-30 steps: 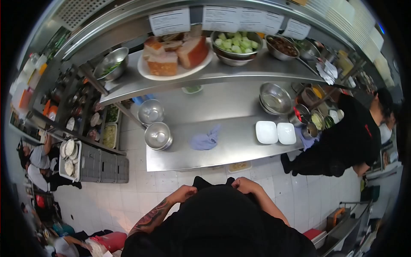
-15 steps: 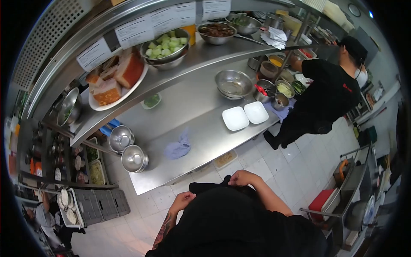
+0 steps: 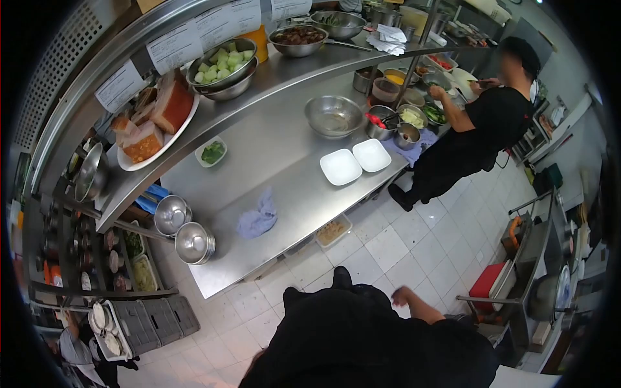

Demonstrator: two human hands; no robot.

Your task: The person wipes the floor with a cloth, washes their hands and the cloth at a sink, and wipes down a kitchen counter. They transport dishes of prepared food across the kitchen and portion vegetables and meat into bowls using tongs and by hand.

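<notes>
My right hand (image 3: 402,297) hangs over the tiled floor beside my black clothing; its fingers look curled, but what they hold, if anything, is too small to make out. Of my left arm only a sliver shows at the edge of my clothing, and the left hand is hidden. In front of me stands the steel counter (image 3: 291,213). On it lie a crumpled blue cloth (image 3: 258,216), two white square dishes (image 3: 341,167), a large steel bowl (image 3: 334,116) and a small dish of green leaves (image 3: 212,152).
Overhead, a steel shelf (image 3: 259,84) holds a platter of meat (image 3: 143,143) and bowls of food. A co-worker (image 3: 466,129) stands at the counter's right end. Stacked bowls (image 3: 195,243) sit at its left corner. Another person (image 3: 77,343) is at lower left; a rack (image 3: 488,299) stands right.
My hands have left the front of my clothing; the right moved right and down, the left went out of sight. The view has shifted. The co-worker's hands now show in front of them.
</notes>
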